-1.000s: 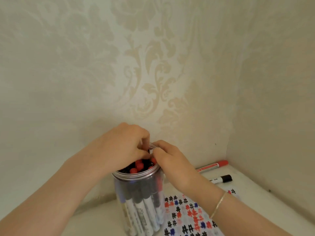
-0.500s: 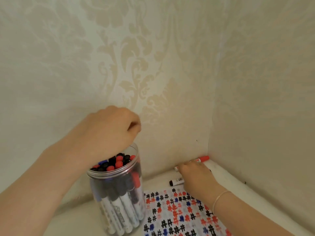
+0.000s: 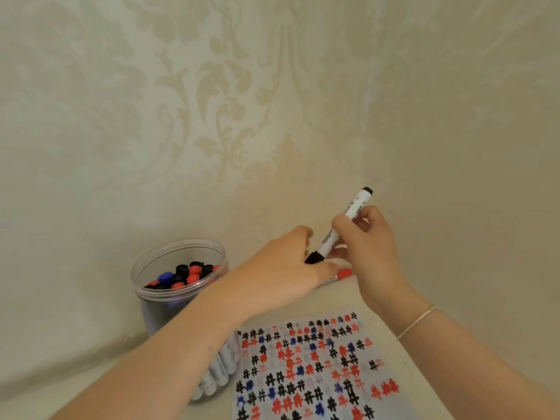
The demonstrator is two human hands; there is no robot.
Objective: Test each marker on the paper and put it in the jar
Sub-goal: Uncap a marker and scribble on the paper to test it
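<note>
From the head camera, looking down into a corner of the room, both of the person's hands meet above the far end of a pale table (image 3: 378,301). The right hand (image 3: 368,253) has its fingers curled round the white barrel of a black marker (image 3: 339,227), which is tilted, its rear end up and to the right, its black cap down and to the left. The left hand (image 3: 281,272) reaches across from the left, and its fingertips are at that black cap; they seem to pinch it, though the grip is partly hidden behind the knuckles.

Just beyond the left hand, a red marker (image 3: 344,273) lies flat on the table close to the wall, only its red cap and a bit of white barrel showing.

To the left stands a clear jar (image 3: 178,259), upright and open, packed with markers standing on end, their black, red and blue caps showing inside the rim. The left forearm crosses in front of its lower part.

Nearer the viewer, a sheet of paper (image 3: 315,368) lies flat on the table just right of the jar, covered in rows of black, red and blue hash marks. A thin bracelet (image 3: 416,323) circles the right wrist. Patterned cream wallpaper (image 3: 230,110) covers both walls.
</note>
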